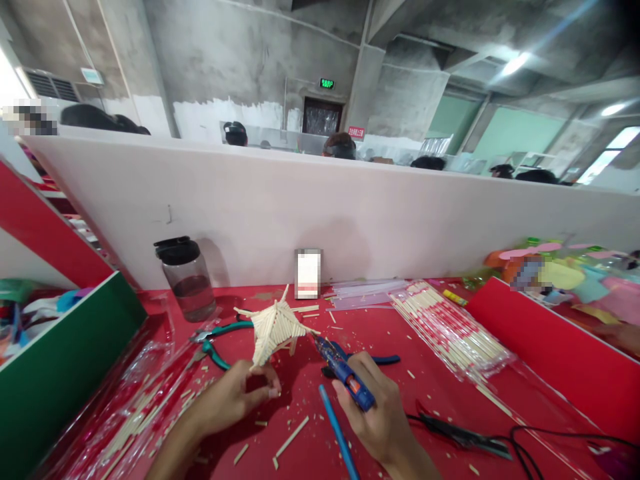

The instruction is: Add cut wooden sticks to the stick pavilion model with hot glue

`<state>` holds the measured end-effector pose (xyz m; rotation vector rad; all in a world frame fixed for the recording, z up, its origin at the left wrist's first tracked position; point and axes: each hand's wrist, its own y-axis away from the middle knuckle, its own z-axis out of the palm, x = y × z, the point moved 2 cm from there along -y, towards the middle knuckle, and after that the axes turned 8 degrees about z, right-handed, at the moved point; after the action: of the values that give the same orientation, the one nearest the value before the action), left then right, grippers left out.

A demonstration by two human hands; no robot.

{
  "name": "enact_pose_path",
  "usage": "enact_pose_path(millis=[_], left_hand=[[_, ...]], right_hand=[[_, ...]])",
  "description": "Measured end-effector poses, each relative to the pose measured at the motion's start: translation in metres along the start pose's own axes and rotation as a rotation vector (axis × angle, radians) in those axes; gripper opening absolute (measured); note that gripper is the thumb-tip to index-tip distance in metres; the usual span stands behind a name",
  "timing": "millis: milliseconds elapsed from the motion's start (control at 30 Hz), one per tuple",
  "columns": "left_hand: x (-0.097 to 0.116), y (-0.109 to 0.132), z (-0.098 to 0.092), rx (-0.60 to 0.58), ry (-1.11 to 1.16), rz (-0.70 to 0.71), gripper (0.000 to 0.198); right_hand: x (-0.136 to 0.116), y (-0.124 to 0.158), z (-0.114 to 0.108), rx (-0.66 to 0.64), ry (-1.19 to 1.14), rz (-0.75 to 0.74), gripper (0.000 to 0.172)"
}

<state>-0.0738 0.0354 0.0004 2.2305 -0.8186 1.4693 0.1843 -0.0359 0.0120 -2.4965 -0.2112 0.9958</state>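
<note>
A small pointed roof-like model (pixel 277 327) of pale wooden sticks is held just above the red table. My left hand (pixel 250 393) is closed on its lower edge from the near left; some fingertips are hidden beneath it. My right hand (pixel 375 407) is wrapped round a blue glue gun (pixel 345 373), whose tip is at the model's right corner. Whether the tip touches the sticks I cannot tell. Green-handled pliers (pixel 217 357) lie behind and left of the model. Beside my right hand lies a blue stick-like tool (pixel 337 430).
A water bottle (pixel 186 280) stands by the white partition (pixel 250 207), with a blurred phone-like rectangle (pixel 308 275) to its right. Bagged sticks (pixel 450 330) lie right. Stick offcuts (pixel 291 435) litter the table. A black cable (pixel 525 433) runs at lower right.
</note>
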Motion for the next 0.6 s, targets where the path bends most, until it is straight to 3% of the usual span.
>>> enact_pose_path(millis=[600], left_hand=[[0.0012, -0.0005, 0.0006, -0.003, 0.01, 0.019, 0.029]], right_hand=[[0.0045, -0.0021, 0.0072, 0.067, 0.079, -0.018, 0.019]])
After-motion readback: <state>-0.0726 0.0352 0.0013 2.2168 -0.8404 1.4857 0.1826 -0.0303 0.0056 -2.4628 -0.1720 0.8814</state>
